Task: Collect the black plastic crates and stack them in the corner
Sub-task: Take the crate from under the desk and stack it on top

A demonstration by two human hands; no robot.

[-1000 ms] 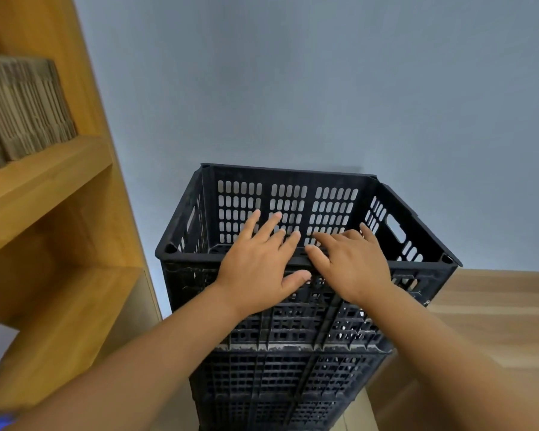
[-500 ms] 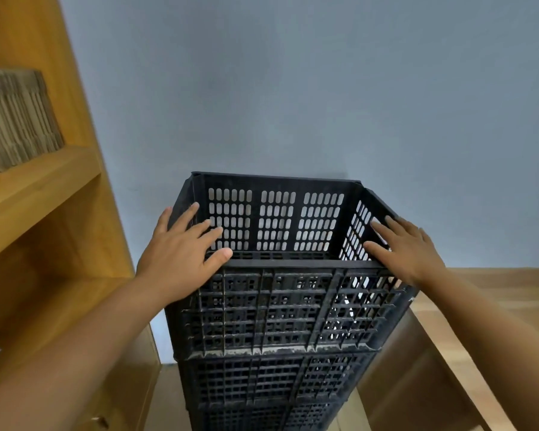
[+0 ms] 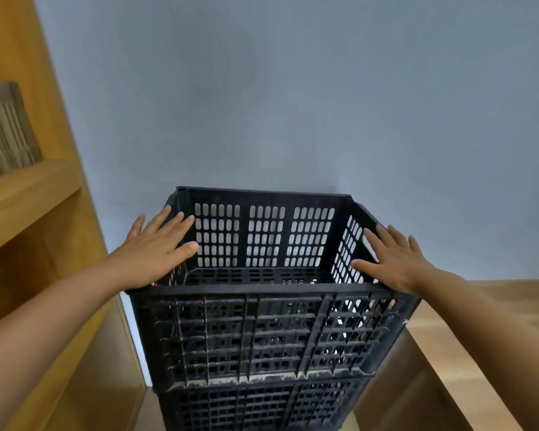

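Two crates [image 3: 262,334] are being kept stacked in the corner; top rims are being pressed by left hand [image 3: 156,250] and right hand [image 3: 392,262], fingers flat, likely to seat it.

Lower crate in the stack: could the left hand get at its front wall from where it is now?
Probably yes: the left hand lies flat on the top crate rim, and the lower crate front wall shows uncovered below.
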